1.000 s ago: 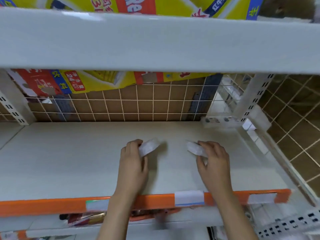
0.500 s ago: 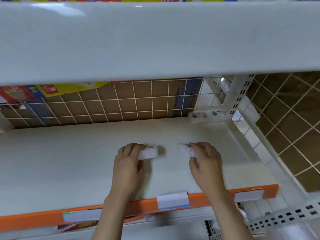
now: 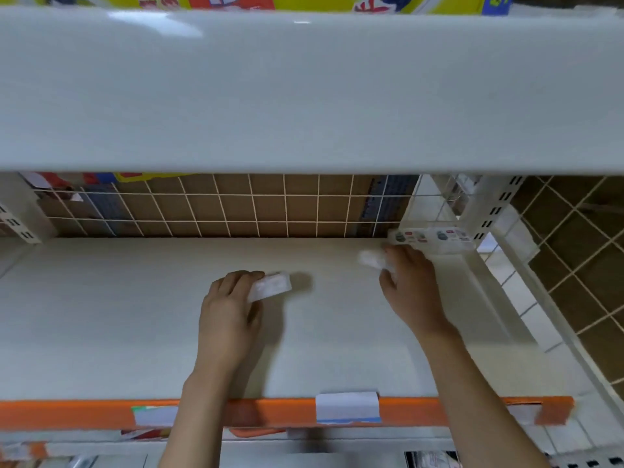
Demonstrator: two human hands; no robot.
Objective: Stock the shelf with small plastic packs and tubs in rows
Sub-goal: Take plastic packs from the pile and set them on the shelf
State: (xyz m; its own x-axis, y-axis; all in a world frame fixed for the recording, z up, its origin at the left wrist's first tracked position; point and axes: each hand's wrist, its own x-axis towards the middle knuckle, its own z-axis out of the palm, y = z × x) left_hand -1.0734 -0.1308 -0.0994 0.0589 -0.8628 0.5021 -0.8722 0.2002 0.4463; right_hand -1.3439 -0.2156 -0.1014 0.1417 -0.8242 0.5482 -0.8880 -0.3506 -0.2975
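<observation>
Both my hands reach over the white shelf board (image 3: 118, 332). My left hand (image 3: 229, 315) holds a small clear plastic pack (image 3: 271, 286) at mid shelf, its fingers curled over the pack's near end. My right hand (image 3: 410, 285) grips a second small clear pack (image 3: 371, 259), blurred, near the back right corner. Just beyond it, two clear packs with printed labels (image 3: 430, 238) stand side by side against the back right of the shelf.
A white wire grid (image 3: 236, 207) backs the shelf, with brown cardboard behind it. The upper shelf (image 3: 304, 96) overhangs close above. An orange price rail (image 3: 270, 412) with paper tags runs along the front edge. A slotted upright (image 3: 489, 211) stands at right.
My right hand has moved from mid shelf toward the back right corner with its pack. My left hand has stayed near the middle with its pack.
</observation>
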